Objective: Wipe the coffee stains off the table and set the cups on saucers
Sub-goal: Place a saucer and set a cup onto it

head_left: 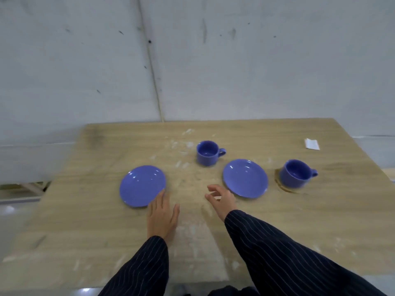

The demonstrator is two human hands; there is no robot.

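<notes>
Two blue saucers lie on the wooden table (85,221): the left saucer (142,185) and the right saucer (245,178). A blue cup (207,153) stands upright behind them, handle to the right. A second blue cup (296,173) stands at the right on a brown coffee stain (286,189). My left hand (162,216) rests flat, fingertips touching the left saucer's near edge. My right hand (221,198) hovers with fingers spread, just left of the right saucer. Both hands hold nothing.
A folded white cloth or tissue (311,144) lies near the table's far right edge. Pale smears and scuffs (183,163) mark the table's middle. A grey wall (192,60) rises right behind the table. The floor shows at the left.
</notes>
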